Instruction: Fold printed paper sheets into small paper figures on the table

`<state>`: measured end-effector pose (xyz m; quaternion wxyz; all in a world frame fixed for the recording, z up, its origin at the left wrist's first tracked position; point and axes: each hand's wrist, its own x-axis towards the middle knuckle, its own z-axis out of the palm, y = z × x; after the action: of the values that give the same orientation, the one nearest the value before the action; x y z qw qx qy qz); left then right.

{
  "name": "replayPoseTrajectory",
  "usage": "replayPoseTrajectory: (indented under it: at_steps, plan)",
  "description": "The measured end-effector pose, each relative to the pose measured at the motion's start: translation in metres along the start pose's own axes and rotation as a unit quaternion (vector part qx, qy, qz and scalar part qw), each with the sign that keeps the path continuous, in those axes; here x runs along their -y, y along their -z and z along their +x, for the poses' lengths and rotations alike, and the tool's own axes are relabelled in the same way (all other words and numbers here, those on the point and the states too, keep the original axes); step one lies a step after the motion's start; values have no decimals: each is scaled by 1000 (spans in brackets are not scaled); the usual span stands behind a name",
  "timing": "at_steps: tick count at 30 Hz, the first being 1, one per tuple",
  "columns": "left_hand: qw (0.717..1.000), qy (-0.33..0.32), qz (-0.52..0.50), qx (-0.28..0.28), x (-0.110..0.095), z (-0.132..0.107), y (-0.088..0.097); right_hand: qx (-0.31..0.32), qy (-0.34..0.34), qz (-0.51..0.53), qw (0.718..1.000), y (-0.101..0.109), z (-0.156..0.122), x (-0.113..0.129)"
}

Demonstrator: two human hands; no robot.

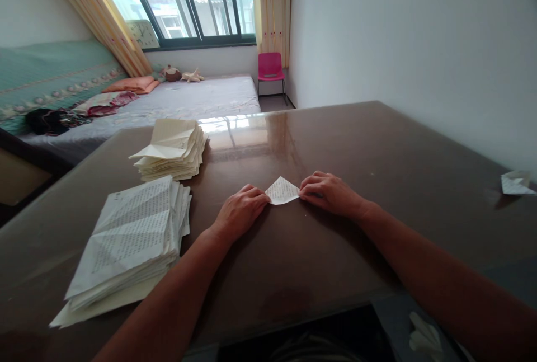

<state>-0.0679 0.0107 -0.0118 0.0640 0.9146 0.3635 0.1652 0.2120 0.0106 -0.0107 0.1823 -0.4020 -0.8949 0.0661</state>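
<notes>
A small folded piece of printed paper [282, 190], shaped like a triangle, lies on the glossy brown table [377, 144]. My left hand [241, 211] presses its left corner with curled fingers pinched on the edge. My right hand [329, 191] holds the right corner the same way, fingers closed on it. Both forearms reach in from the near edge of the table.
A stack of printed sheets [130, 239] lies at the near left, and a pile of folded cream papers [172, 149] sits behind it. One folded paper piece [517, 183] rests at the far right. Beyond the table are a bed [176, 99] and a pink chair [271, 68].
</notes>
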Motion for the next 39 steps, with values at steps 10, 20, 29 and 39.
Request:
replayPoseTrajectory:
  at_steps: [10,20,29,39]
  plan:
    - [988,110,-105,-23,16,5,-8,7,-133,153,979,-6,4,-9]
    - [970,244,-13,1,1,20,-8,12,-219,40,975,-12,12,1]
    - [971,239,15,3,-4,21,-7,40,-241,0,970,-8,18,4]
    - [979,155,125,-47,-15,21,-13,53,-240,-8,969,-8,21,0]
